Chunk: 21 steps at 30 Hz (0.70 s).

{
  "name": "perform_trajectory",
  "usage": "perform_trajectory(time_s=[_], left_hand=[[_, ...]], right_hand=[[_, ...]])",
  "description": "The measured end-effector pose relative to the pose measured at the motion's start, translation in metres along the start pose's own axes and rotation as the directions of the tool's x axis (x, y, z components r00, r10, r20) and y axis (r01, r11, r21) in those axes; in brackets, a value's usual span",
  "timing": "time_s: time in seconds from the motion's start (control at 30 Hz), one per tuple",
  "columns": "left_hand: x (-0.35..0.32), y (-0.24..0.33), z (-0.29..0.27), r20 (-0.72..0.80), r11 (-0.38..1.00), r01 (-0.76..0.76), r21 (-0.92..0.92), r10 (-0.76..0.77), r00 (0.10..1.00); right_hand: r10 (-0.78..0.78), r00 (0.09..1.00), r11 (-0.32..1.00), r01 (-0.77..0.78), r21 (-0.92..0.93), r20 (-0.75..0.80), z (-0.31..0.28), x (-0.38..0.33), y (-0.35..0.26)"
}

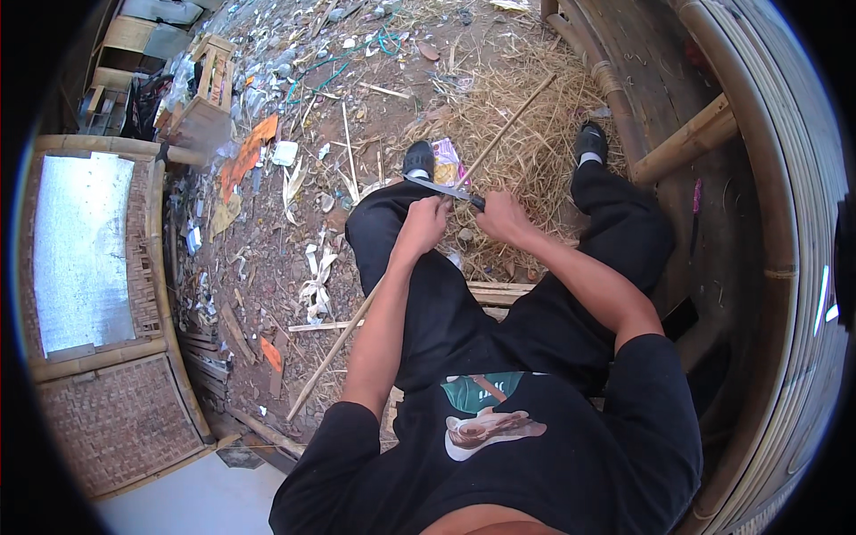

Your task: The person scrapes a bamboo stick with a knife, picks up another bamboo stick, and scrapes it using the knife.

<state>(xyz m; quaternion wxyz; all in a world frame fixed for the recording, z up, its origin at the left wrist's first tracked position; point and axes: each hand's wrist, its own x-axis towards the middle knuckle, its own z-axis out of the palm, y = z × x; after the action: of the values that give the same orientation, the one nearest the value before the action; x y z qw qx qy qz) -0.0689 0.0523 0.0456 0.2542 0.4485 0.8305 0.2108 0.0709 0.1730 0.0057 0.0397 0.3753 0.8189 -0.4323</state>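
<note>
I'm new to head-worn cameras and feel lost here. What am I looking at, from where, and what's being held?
There is no machine here: a person works barehanded. The picture comes from a wide camera worn on that person's head, looking down, so straight edges bend toward its rim. The black shirt and trousers are the wearer's own. The right hand grips a knife by its dark handle, blade pointing left. The left hand holds a long thin stick, slanting from lower left to upper right. Below, straw and scattered scraps cover much of the ground.
</note>
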Motion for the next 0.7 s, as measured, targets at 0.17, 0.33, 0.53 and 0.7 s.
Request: perform_trajectory(time_s=[0.17, 0.33, 0.53, 0.7], left_hand=[[-0.002, 0.003, 0.01, -0.049, 0.998, -0.035, -0.048, 0.032, 0.998], [0.002, -0.002, 0.021, -0.071, 1.0, 0.018, -0.016, -0.019, 0.997], [0.009, 0.014, 0.009, 0.0, 0.989, 0.135, -0.063, -0.135, 0.991], [0.008, -0.002, 0.011, -0.134, 0.997, -0.006, -0.072, -0.004, 0.991]], right_hand=[[-0.01, 0.998, 0.999, 0.008, -0.045, -0.057, 0.015, 0.015, 0.017], [-0.107, 0.981, 0.989, 0.088, -0.119, -0.163, 0.025, 0.034, 0.03], [-0.115, 0.961, 0.977, 0.064, -0.202, -0.253, 0.022, 0.058, 0.041], [-0.145, 0.947, 0.973, 0.083, -0.217, -0.286, 0.021, 0.069, 0.031]])
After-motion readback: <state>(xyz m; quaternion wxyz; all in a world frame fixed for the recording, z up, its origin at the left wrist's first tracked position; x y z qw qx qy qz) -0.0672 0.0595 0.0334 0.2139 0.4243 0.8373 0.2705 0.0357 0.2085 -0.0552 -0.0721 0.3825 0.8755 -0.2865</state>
